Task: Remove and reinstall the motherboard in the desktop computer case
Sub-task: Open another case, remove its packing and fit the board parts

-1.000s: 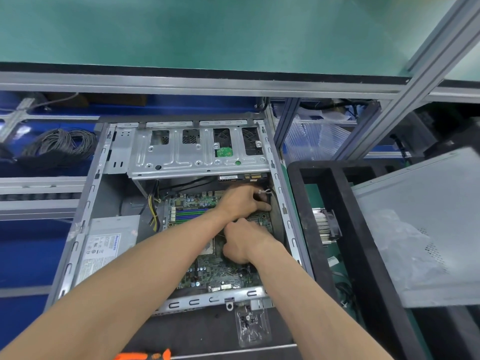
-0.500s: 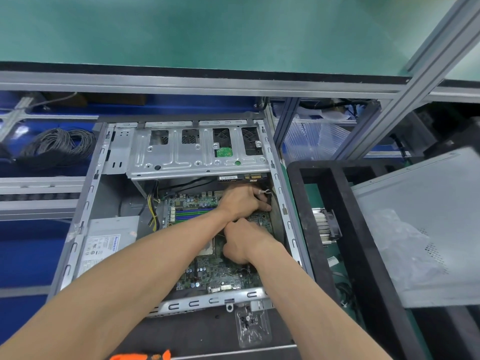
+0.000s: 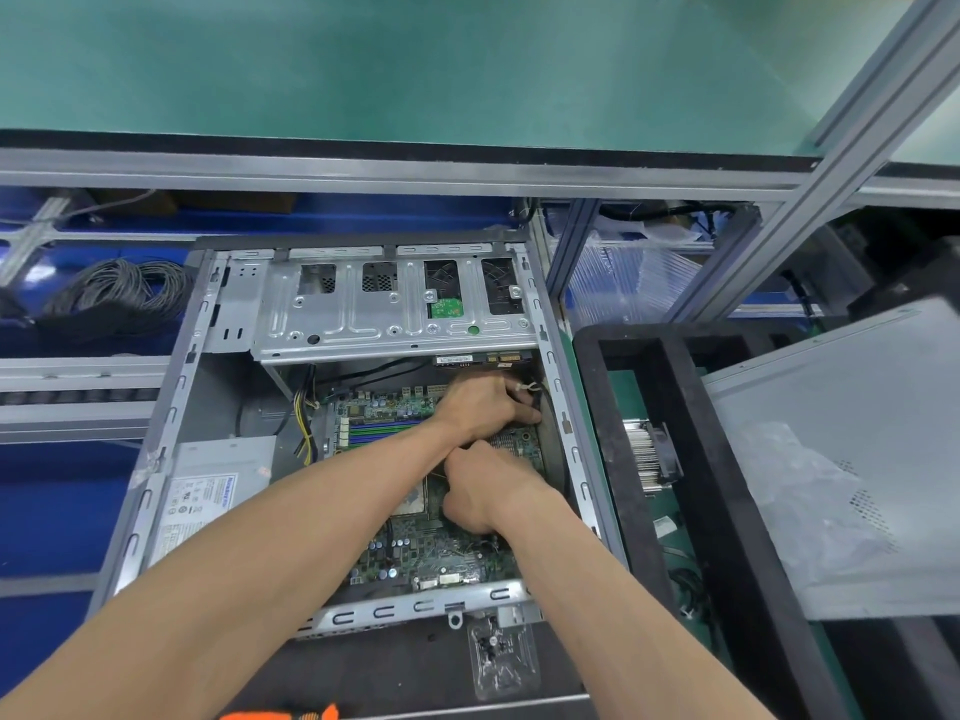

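The open computer case [image 3: 562, 407] lies flat, with the green motherboard [image 3: 431, 558] mounted inside it. My left hand [image 3: 480, 407] reaches to the board's far right corner, its fingers curled round a black cable bundle [image 3: 531, 394] with a white tie. Just below it, my right hand [image 3: 488, 493] sits knuckles-up over the middle of the board by the processor socket. Its fingers are curled downward, and what lies under them is hidden.
A grey power supply [image 3: 208, 491] fills the case's left side, with a metal drive cage [image 3: 395, 314] at the far end. A bag of screws [image 3: 501, 662] and an orange-handled tool [image 3: 280, 713] lie near me. At right, a black tray [image 3: 675, 387] holds a heatsink fan [image 3: 649, 454] and the side panel [image 3: 857, 433].
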Motion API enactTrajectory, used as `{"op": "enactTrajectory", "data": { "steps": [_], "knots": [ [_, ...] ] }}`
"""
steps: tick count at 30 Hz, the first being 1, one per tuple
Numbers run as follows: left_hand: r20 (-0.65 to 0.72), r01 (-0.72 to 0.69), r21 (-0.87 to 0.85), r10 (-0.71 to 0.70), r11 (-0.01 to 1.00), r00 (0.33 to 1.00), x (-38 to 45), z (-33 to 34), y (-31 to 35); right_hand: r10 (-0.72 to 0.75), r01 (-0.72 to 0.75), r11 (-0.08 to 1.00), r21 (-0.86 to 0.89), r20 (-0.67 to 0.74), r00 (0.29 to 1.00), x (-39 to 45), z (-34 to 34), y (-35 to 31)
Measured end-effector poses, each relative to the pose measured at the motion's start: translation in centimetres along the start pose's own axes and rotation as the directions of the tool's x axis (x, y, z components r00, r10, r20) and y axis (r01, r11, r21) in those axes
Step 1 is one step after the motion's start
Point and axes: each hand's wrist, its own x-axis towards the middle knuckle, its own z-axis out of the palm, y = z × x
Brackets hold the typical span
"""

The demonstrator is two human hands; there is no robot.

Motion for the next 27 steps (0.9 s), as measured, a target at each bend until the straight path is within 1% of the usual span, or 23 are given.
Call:
{"op": "enactTrajectory", "data": {
  "steps": [6, 12, 17, 23, 27],
  "knots": [
    [-0.013, 0.005, -0.006, -0.005, 1.0, 1.0, -0.17, -0.01, 0.22, -0.005, 0.005, 1.0, 0.0, -0.003, 1.0, -0.08, 0.01, -0.13],
    [0.009, 0.003, 0.008, -0.003, 1.0, 1.0, 0.09, -0.2, 0.22, -0.016, 0.016, 1.0, 0.0, -0.011, 1.0, -0.07, 0.01, -0.04],
    [-0.012, 0.009, 0.009, -0.009, 1.0, 1.0, 0.21, 0.03, 0.11, -0.023, 0.023, 1.0, -0.009, -0.014, 1.0, -0.09, -0.04, 0.02],
    [0.017, 0.031, -0.016, -0.031, 0.999, 0.999, 0.34, -0.1, 0.05, -0.023, 0.023, 1.0, 0.001, -0.022, 0.999, -0.07, 0.07, 0.0],
    [0.004, 0.001, 0.017, -0.002, 1.0, 1.0, 0.45, 0.11, -0.11, -0.031, 0.031, 1.0, -0.007, -0.019, 0.999, -0.03, 0.04, 0.02]
  ]
}}
